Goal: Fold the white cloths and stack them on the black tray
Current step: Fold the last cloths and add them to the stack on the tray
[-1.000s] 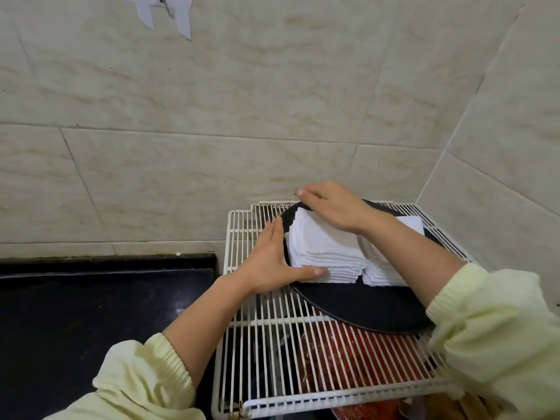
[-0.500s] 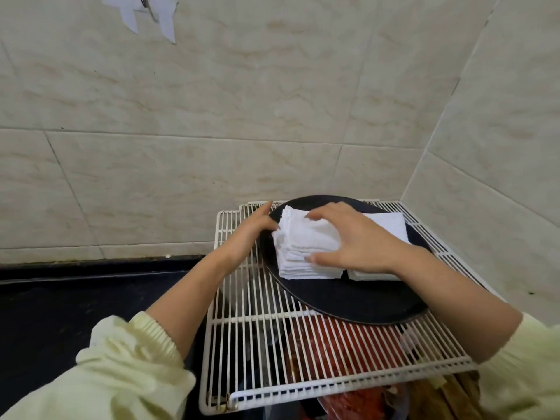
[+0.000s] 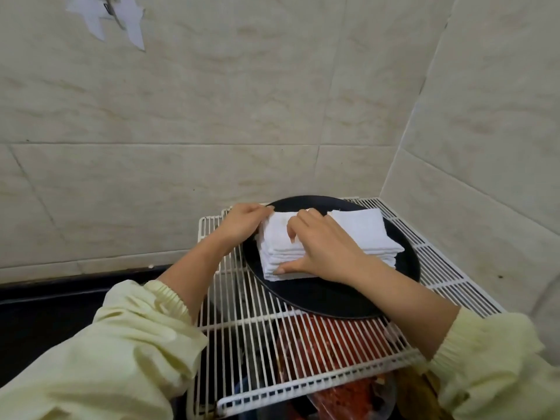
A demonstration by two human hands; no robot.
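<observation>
A round black tray (image 3: 333, 301) sits on a white wire rack (image 3: 303, 353) in the tiled corner. Two stacks of folded white cloths lie side by side on it. The left stack (image 3: 277, 247) is held between both hands. My left hand (image 3: 242, 221) presses against its far left corner, fingers curled on the top edge. My right hand (image 3: 321, 247) lies over its right side, thumb against the near face and fingers on top. The right stack (image 3: 363, 230) sits untouched just behind my right hand.
Tiled walls close in behind and to the right. A dark countertop (image 3: 45, 313) lies to the left of the rack. Under the rack, red bagged items (image 3: 321, 344) and other things show through the wires.
My left hand has slid from the stack's near left side to its far left corner. My right hand has come from the stack's back edge to its near right side.
</observation>
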